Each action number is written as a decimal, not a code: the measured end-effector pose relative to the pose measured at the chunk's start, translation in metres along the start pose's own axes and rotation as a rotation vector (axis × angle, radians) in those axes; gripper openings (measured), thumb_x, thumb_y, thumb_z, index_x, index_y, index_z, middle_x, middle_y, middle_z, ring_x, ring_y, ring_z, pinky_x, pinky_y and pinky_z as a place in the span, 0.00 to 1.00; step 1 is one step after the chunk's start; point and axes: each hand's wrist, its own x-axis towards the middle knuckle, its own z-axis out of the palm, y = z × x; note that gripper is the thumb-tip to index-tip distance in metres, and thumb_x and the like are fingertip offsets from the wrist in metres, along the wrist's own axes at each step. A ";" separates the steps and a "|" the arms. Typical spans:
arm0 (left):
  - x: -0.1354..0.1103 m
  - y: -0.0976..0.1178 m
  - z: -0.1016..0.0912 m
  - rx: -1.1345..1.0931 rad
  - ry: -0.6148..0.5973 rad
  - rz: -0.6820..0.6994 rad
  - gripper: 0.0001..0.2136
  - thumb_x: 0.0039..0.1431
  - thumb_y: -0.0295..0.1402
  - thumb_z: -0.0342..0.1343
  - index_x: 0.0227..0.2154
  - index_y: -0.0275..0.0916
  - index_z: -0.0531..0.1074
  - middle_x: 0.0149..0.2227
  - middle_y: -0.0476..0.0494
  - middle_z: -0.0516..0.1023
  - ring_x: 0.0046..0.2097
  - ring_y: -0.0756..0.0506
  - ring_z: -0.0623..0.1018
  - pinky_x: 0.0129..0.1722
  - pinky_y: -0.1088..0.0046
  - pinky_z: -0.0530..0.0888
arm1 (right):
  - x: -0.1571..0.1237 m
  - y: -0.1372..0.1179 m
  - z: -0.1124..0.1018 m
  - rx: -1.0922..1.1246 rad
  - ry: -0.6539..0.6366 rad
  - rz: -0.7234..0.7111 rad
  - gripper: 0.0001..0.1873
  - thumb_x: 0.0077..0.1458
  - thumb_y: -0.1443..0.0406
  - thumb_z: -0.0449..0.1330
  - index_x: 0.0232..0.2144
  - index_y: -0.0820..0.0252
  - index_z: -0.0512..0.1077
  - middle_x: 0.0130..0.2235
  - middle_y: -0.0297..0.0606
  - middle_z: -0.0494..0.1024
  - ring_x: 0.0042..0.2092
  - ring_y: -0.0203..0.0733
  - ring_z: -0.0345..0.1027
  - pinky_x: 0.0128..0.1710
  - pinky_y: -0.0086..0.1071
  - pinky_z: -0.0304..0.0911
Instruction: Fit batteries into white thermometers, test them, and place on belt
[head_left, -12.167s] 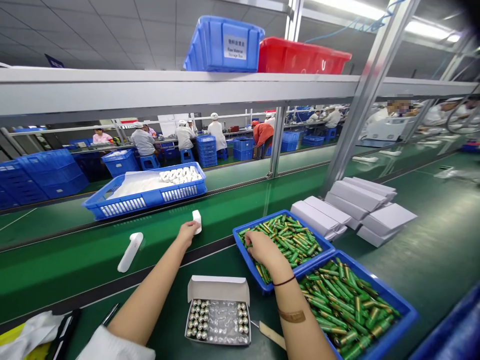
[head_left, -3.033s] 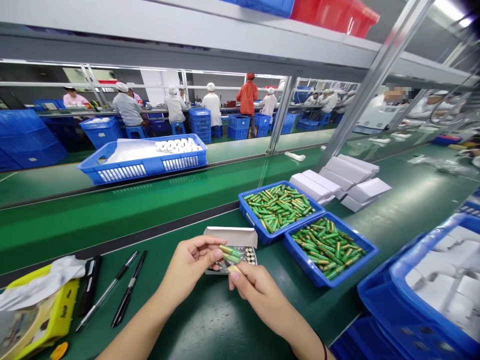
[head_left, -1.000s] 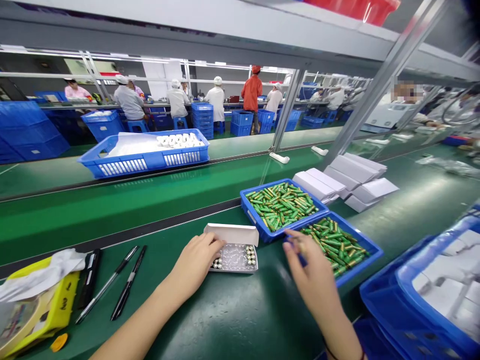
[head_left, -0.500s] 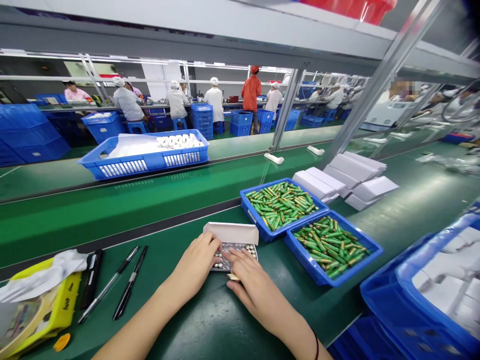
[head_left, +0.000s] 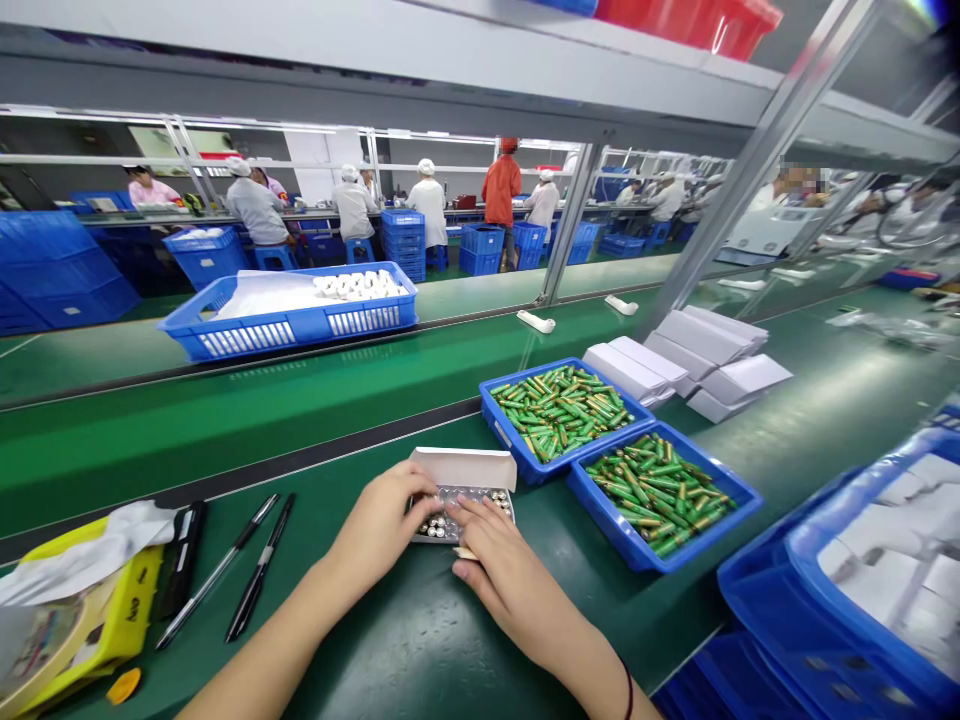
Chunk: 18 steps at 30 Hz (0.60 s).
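Observation:
A small open box (head_left: 463, 466) with its white lid flap raised stands on the green bench. Inside it, batteries (head_left: 433, 527) stand upright in rows, their metal ends up. At the box's left side is my left hand (head_left: 384, 518), thumb and fingertips curled close together over the batteries; anything between the tips is hidden. My right hand (head_left: 508, 565) lays its fingers over the box's middle and right part. Between its thumb and fingers a small pale pointed object (head_left: 464, 553) sticks out. Green batteries fill a blue tray (head_left: 581, 490) and another blue tray (head_left: 491, 418) behind it.
White folded boxes (head_left: 701, 350) are stacked behind the trays. Two pens (head_left: 259, 570) and a yellow bin (head_left: 139, 600) lie at left. A blue crate (head_left: 806, 580) stands at right. Beyond the green belt (head_left: 247, 400) sits a blue basket (head_left: 300, 322); people work farther back.
My left hand has drawn slightly left and back, its thumb lifting, so more batteries show at the box's left side. My right hand has barely moved.

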 end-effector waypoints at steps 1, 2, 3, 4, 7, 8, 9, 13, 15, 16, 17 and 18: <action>0.000 0.001 -0.005 -0.116 0.034 -0.036 0.07 0.58 0.31 0.54 0.32 0.37 0.76 0.36 0.43 0.76 0.38 0.45 0.75 0.41 0.67 0.71 | -0.001 -0.001 -0.001 0.047 0.051 0.002 0.05 0.64 0.67 0.49 0.40 0.59 0.64 0.57 0.47 0.67 0.62 0.49 0.53 0.62 0.49 0.49; 0.000 0.003 -0.009 -0.240 0.068 -0.076 0.08 0.57 0.34 0.54 0.34 0.37 0.76 0.34 0.43 0.77 0.35 0.45 0.76 0.38 0.69 0.72 | -0.001 -0.003 -0.002 0.103 0.109 0.013 0.06 0.65 0.65 0.47 0.39 0.59 0.63 0.54 0.46 0.69 0.59 0.48 0.57 0.59 0.46 0.53; -0.001 0.005 -0.013 -0.363 0.099 -0.113 0.09 0.57 0.36 0.55 0.36 0.36 0.75 0.33 0.44 0.78 0.33 0.46 0.76 0.35 0.70 0.72 | -0.002 -0.005 -0.003 0.164 0.164 0.038 0.08 0.65 0.64 0.45 0.37 0.58 0.62 0.48 0.44 0.71 0.54 0.46 0.62 0.53 0.41 0.59; -0.001 0.007 -0.016 -0.477 0.125 -0.139 0.11 0.56 0.37 0.56 0.38 0.36 0.75 0.32 0.44 0.78 0.31 0.47 0.76 0.33 0.72 0.73 | -0.002 -0.009 -0.005 0.230 0.201 0.072 0.10 0.66 0.62 0.43 0.35 0.57 0.61 0.41 0.40 0.72 0.46 0.43 0.65 0.45 0.37 0.62; -0.004 0.014 -0.016 -0.704 0.174 -0.169 0.14 0.52 0.38 0.61 0.39 0.34 0.77 0.28 0.45 0.78 0.28 0.49 0.76 0.28 0.76 0.72 | -0.002 -0.020 -0.009 0.419 0.167 0.156 0.15 0.67 0.58 0.41 0.29 0.56 0.56 0.27 0.30 0.61 0.29 0.36 0.55 0.28 0.29 0.54; -0.005 0.016 -0.015 -0.752 0.176 -0.177 0.14 0.50 0.38 0.62 0.37 0.34 0.77 0.28 0.45 0.79 0.28 0.50 0.76 0.27 0.77 0.72 | -0.001 -0.022 -0.009 0.472 0.134 0.168 0.16 0.67 0.57 0.41 0.29 0.56 0.55 0.27 0.29 0.59 0.28 0.35 0.52 0.27 0.29 0.51; -0.006 0.018 -0.012 -0.798 0.172 -0.188 0.14 0.48 0.38 0.64 0.36 0.34 0.78 0.27 0.45 0.79 0.28 0.50 0.76 0.27 0.78 0.72 | 0.000 -0.025 -0.010 0.518 0.108 0.175 0.15 0.67 0.56 0.41 0.29 0.56 0.55 0.27 0.29 0.58 0.28 0.34 0.51 0.28 0.28 0.50; -0.008 0.024 -0.005 -0.951 0.127 -0.245 0.16 0.40 0.36 0.69 0.32 0.34 0.78 0.24 0.46 0.79 0.27 0.51 0.76 0.27 0.79 0.72 | 0.003 -0.025 -0.007 0.626 0.089 0.214 0.19 0.65 0.54 0.44 0.27 0.58 0.57 0.26 0.29 0.57 0.28 0.33 0.50 0.27 0.28 0.48; -0.008 0.026 -0.004 -0.988 0.108 -0.259 0.16 0.38 0.35 0.70 0.31 0.33 0.78 0.23 0.47 0.79 0.26 0.52 0.75 0.26 0.79 0.72 | 0.005 -0.023 -0.005 0.686 0.093 0.237 0.21 0.64 0.52 0.45 0.25 0.59 0.60 0.23 0.28 0.56 0.26 0.32 0.48 0.25 0.28 0.45; -0.008 0.026 -0.003 -0.994 0.097 -0.259 0.16 0.37 0.34 0.70 0.31 0.33 0.78 0.23 0.47 0.79 0.25 0.52 0.75 0.27 0.79 0.73 | 0.005 -0.021 -0.005 0.729 0.095 0.251 0.22 0.63 0.51 0.46 0.25 0.60 0.61 0.22 0.27 0.55 0.24 0.32 0.47 0.23 0.28 0.44; -0.008 0.027 -0.003 -0.994 0.085 -0.257 0.15 0.36 0.33 0.71 0.30 0.33 0.78 0.24 0.47 0.79 0.26 0.52 0.76 0.27 0.79 0.73 | 0.006 -0.020 -0.005 0.787 0.099 0.269 0.23 0.62 0.49 0.48 0.24 0.60 0.62 0.20 0.26 0.54 0.23 0.31 0.45 0.22 0.28 0.42; -0.008 0.027 -0.003 -0.988 0.075 -0.251 0.15 0.35 0.32 0.71 0.29 0.33 0.78 0.25 0.46 0.80 0.27 0.51 0.76 0.28 0.78 0.74 | 0.006 -0.019 -0.006 0.859 0.102 0.294 0.24 0.61 0.48 0.49 0.24 0.60 0.62 0.19 0.25 0.52 0.22 0.30 0.43 0.21 0.28 0.40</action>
